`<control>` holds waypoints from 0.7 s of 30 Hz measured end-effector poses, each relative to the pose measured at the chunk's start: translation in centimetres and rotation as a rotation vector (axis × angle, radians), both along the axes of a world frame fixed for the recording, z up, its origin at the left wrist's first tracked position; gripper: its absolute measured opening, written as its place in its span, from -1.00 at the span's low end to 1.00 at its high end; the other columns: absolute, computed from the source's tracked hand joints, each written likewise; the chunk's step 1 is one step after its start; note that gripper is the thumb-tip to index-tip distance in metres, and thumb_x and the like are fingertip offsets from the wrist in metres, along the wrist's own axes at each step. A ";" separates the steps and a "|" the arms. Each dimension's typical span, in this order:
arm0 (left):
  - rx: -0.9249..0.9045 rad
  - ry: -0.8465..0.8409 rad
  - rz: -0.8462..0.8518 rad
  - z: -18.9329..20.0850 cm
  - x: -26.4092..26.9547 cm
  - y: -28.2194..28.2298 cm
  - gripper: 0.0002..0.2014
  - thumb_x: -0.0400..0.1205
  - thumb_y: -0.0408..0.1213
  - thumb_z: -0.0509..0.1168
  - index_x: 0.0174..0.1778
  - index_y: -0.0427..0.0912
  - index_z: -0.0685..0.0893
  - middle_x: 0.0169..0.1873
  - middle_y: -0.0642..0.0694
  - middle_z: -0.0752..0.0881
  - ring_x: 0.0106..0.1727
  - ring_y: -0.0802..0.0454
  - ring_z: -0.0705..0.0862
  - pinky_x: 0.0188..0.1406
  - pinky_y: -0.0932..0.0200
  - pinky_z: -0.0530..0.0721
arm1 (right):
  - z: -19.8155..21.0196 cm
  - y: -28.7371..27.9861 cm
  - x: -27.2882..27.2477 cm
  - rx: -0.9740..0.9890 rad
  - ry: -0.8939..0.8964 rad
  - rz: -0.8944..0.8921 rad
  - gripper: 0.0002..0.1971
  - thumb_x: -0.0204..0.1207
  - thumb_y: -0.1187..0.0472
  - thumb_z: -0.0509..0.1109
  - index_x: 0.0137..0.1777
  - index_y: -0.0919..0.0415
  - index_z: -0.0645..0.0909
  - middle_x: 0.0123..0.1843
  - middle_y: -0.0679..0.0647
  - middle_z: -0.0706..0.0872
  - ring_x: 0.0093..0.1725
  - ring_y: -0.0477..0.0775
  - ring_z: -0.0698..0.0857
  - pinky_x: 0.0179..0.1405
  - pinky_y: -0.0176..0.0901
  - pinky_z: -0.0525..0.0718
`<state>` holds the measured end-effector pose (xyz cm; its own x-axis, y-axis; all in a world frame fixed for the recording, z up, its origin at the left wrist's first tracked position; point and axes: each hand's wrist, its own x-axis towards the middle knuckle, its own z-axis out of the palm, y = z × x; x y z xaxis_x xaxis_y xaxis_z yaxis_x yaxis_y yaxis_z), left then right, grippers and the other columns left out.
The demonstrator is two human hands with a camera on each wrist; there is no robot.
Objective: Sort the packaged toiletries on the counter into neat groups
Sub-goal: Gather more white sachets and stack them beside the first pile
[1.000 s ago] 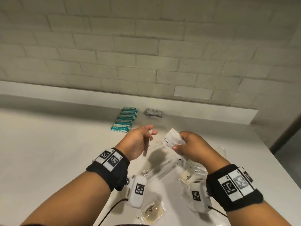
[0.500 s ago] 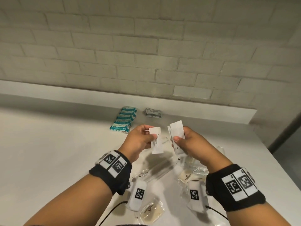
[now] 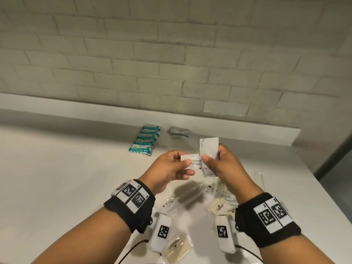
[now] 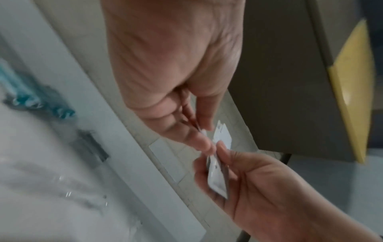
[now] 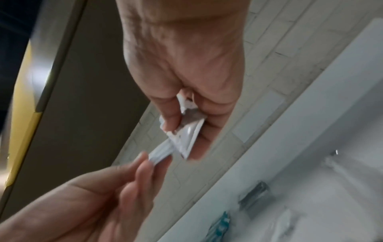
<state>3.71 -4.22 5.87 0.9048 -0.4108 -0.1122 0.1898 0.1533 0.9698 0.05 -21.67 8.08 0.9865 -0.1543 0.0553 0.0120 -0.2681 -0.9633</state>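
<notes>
1. Done, by the look of it: teal packs [image 3: 144, 140] in a row at the back of the table [image 3: 57, 178]; grey sachets [image 3: 179, 132] stacked just beside them, right.
2. Left to sort: clear-wrapped items [image 3: 179, 199] and soap packets [image 3: 221, 206] loose on the near table, btwn the forearms; one more soap pkt [image 3: 177, 247] at the near edge. Judged approx. half done.
3. In hand: white sachets, held above the table, in front of the sorted groups.
4. Left hand [image 3: 169, 168]: closed grip, thumb and fingers pinched one white sachet [image 3: 190, 159], held flat, print partly legible.
5. Right hand [image 3: 222, 164]: closed grip, thumb and fingers clamped a small bunch of white sachets [image 3: 208, 149], upright; count unclear.
6. Single sachet's edge met the bunch, thumbs nearly touching; prob. being added to the bunch. Wrist views blurred but agreed.
</notes>
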 end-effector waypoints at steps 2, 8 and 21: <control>0.077 -0.055 0.020 0.3 0.3 0.0 -0.91 0.60 -0.45 0.37 -0.03 -0.28 0.60 -0.27 -0.15 0.70 -0.45 0.10 0.75 -0.45 0.28 0.72 | 0.2 -0.2 -0.3 -0.182 0.042 0.115 -0.81 0.58 0.25 0.38 0.12 0.01 0.54 0.04 0.06 0.75 0.06 0.15 0.74 0.10 0.20 0.69; -0.013 -0.064 0.010 1.6 0.4 -0.8 -0.53 0.60 0.05 0.28 0.17 -0.32 0.66 -0.16 -0.20 0.73 -0.22 0.03 0.71 -0.27 0.21 0.64 | 1.4 1.2 -1.2 -0.085 0.104 0.376 -0.26 0.64 0.36 0.30 0.59 -0.20 -0.04 0.24 -0.23 0.59 0.16 -0.22 0.62 0.03 -0.45 0.59; -0.114 0.125 0.037 1.4 -0.4 -2.0 -0.82 0.65 -0.52 0.18 0.09 -0.29 0.61 -0.37 -0.15 0.68 -0.42 -0.01 0.69 -0.44 0.19 0.67 | 1.7 2.4 -2.0 -0.896 -0.152 0.419 0.42 0.09 -0.18 0.68 0.50 -0.40 -0.56 0.70 -0.18 -0.09 0.65 -0.19 -0.11 0.63 -0.15 -0.05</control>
<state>3.35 -6.23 7.24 0.9012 -0.3944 -0.1798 0.3006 0.2698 0.9148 -1.99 -19.29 9.82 0.9244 0.3648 0.1112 0.3783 -0.8404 -0.3880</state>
